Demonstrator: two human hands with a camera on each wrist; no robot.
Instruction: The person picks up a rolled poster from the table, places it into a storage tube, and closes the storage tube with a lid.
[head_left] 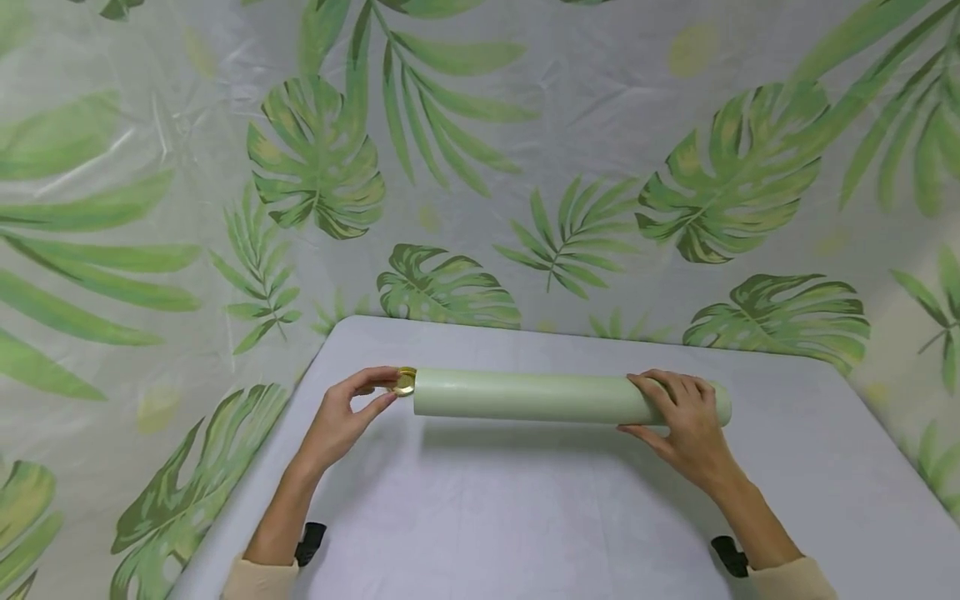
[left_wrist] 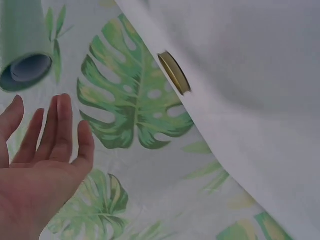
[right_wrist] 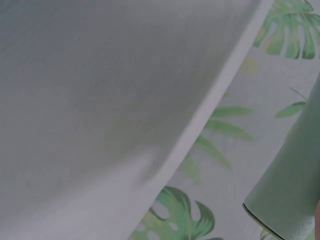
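A long pale green tube (head_left: 525, 396) is held level above the white table. My right hand (head_left: 686, 425) grips it near its right end, fingers over the top and thumb at the near side. Off the tube's left end, my left hand (head_left: 345, 417) has thumb and fingers spread, with nothing between them. The left wrist view shows those fingertips just short of the tube's open end (left_wrist: 27, 72), with a greyish inside. A shiny gold round piece, like a lid or ring (left_wrist: 175, 73), sits at the table's far edge; from the head it appears between left fingertips and tube.
The white-covered table (head_left: 525, 517) ends at a far edge, against a hanging sheet (head_left: 585, 125) printed with green leaves. The sheet also runs along the left side. A dark strap piece (head_left: 311, 543) shows at the left wrist, another (head_left: 729, 556) at the right.
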